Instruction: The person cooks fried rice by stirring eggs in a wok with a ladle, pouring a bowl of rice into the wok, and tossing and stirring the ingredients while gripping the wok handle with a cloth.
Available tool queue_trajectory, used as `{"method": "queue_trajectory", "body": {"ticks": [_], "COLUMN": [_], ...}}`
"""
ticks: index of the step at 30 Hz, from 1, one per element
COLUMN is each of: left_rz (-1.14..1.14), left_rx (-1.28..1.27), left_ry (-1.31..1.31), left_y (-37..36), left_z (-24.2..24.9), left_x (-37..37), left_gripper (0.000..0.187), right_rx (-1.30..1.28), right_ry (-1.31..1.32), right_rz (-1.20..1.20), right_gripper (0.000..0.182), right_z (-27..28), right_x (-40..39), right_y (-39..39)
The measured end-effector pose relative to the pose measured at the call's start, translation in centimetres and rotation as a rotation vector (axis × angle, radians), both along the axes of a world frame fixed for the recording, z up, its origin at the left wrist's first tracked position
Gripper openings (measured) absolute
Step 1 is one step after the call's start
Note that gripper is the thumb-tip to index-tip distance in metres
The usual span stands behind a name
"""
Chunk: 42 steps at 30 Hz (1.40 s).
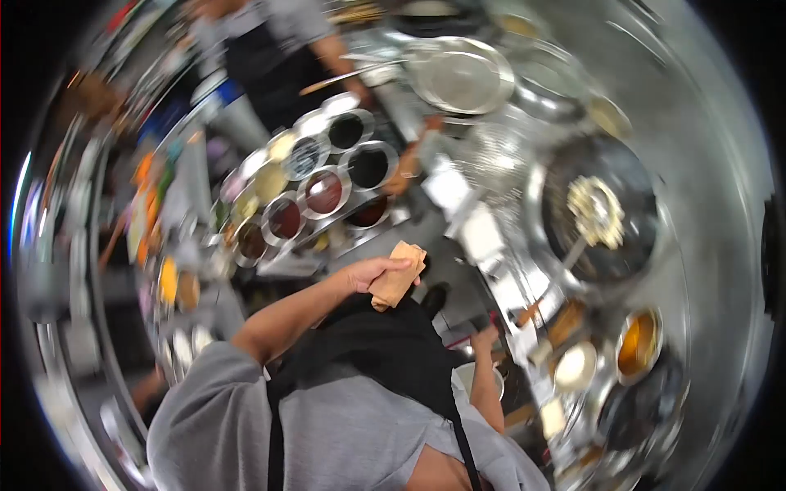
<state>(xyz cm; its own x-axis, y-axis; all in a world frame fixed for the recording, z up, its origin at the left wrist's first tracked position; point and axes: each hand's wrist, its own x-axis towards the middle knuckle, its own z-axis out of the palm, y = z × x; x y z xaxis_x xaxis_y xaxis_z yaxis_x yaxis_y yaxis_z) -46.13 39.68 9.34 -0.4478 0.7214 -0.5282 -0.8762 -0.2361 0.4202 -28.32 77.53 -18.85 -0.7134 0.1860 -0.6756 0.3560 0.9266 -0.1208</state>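
Observation:
A folded orange-tan cloth (399, 277) is gripped in my left hand (375, 273), out in front of my black apron. The thumb lies on top of the cloth and the fingers wrap beneath it. My right hand (485, 337) is low at my right side, near the counter edge. Its fingers look closed next to a thin red piece (460, 340), but blur hides what they hold. Below that hand, a white round container (483, 381) shows partly behind my forearm.
Metal pots of dark and red sauces (323, 190) stand ahead to the left. A person in a dark apron (266, 69) is beyond them. On the right steel counter are a wok (565, 196) with pale food and a ladle, a bowl of orange liquid (639, 345), and a large steel pan (460, 75).

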Motion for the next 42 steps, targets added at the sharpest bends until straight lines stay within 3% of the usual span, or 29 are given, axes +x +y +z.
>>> {"method": "queue_trajectory", "body": {"ticks": [1, 3, 5, 8, 13, 15, 16, 17, 18, 20, 22, 23, 24, 26, 28, 31, 35, 36, 38, 40, 41, 42], "left_rz": [0.089, 0.244, 0.424, 0.649, 0.997, 1.091, 1.134, 1.172, 1.207, 1.22, 1.284, 1.338, 1.392, 1.462, 1.596, 1.655, 1.602, 1.639, 1.699, 1.87, 1.976, 2.118], "left_rx": [-0.106, -0.237, -0.296, -0.343, -0.323, -0.215, -0.198, -0.188, -0.178, -0.191, -0.169, -0.139, -0.108, 0.152, 0.059, -0.038, -0.228, -0.159, -0.029, -0.007, 0.134, 0.036], "left_ry": [0.032, 0.003, 0.037, 0.049, 0.016, 0.03, 0.04, 0.052, 0.064, 0.089, 0.124, 0.145, 0.167, 0.101, 0.156, 0.218, 0.136, 0.07, -0.053, -0.281, -0.193, -0.356], "left_y": [-2.3, -6.4, -8.7, -10.6, -11.3, -12.1, -12.2, -12.2, -12.4, -13.3, -14.9, -15.9, -17.0, -19.7, -22.1, -24.4, -24.2, -24.5, -26.3, -30.2, -33.1, -35.2], "left_z": [1.1, 2.0, 3.8, 4.8, 4.9, 2.7, 1.9, 2.2, 2.6, 2.2, 2.0, 2.0, 1.9, 2.8, 2.0, 2.4, 3.5, 3.1, 0.6, -4.6, -10.5, -8.2], "left_x": [2.2, 6.6, 10.5, 15.9, 22.1, 24.0, 24.6, 24.8, 25.2, 26.4, 28.4, 29.5, 30.6, 33.9, 37.3, 41.8, 44.3, 44.9, 46.0, 48.3, 50.4, 50.9], "left_gripper": [0.051, 0.051, 0.052, 0.057, 0.064, 0.06, 0.059, 0.057, 0.055, 0.056, 0.057, 0.057, 0.057, 0.057, 0.054, 0.049, 0.047, 0.047, 0.047, 0.032, 0.026, 0.023], "right_rx": [0.075, 0.095, 0.116, 0.135, 0.021, -0.08, -0.179, -0.746, -0.918, -1.349, -1.605, -1.567, -1.525, -1.471, -1.528, -1.54, -1.403, -1.398, -1.401, -1.345, -1.298, -1.252], "right_ry": [0.29, 0.065, 0.004, 0.142, -0.345, -0.291, -0.142, -0.136, -0.232, -0.396, -0.489, -0.468, -0.445, -0.439, -0.377, -0.439, -0.799, -0.812, -0.826, -0.681, -0.634, -0.579], "right_rz": [-0.087, -0.219, -0.186, -0.211, 0.333, 0.347, 0.253, 0.025, -0.121, 0.008, 0.234, 0.352, 0.468, 0.46, 0.383, 0.373, 0.625, 0.593, 0.532, 0.514, 0.468, 0.411], "right_gripper": [0.094, 0.098, 0.103, 0.097, 0.084, 0.074, 0.066, 0.064, 0.062, 0.064, 0.067, 0.062, 0.057, 0.049, 0.041, 0.043, 0.054, 0.054, 0.054, 0.044, 0.041, 0.039], "right_z": [-8.0, -1.8, 0.5, -9.5, -14.4, -14.2, -12.6, -1.0, 8.4, 18.4, 25.4, 27.1, 28.2, 29.2, 30.6, 33.6, 35.1, 35.0, 34.2, 32.0, 30.2, 27.9], "right_x": [3.7, 2.3, 1.0, 4.0, -1.2, -4.2, -6.3, -7.9, -7.8, -7.0, -4.2, -2.5, -1.3, 0.2, 2.1, 4.4, 10.0, 10.9, 11.8, 10.5, 9.2, 7.8], "right_y": [0.9, -0.8, -1.6, 1.4, 4.5, 1.9, -1.9, -8.9, -16.5, -27.8, -36.4, -39.8, -42.5, -46.2, -48.9, -52.4, -56.0, -56.2, -57.0, -56.0, -55.0, -53.4]}}
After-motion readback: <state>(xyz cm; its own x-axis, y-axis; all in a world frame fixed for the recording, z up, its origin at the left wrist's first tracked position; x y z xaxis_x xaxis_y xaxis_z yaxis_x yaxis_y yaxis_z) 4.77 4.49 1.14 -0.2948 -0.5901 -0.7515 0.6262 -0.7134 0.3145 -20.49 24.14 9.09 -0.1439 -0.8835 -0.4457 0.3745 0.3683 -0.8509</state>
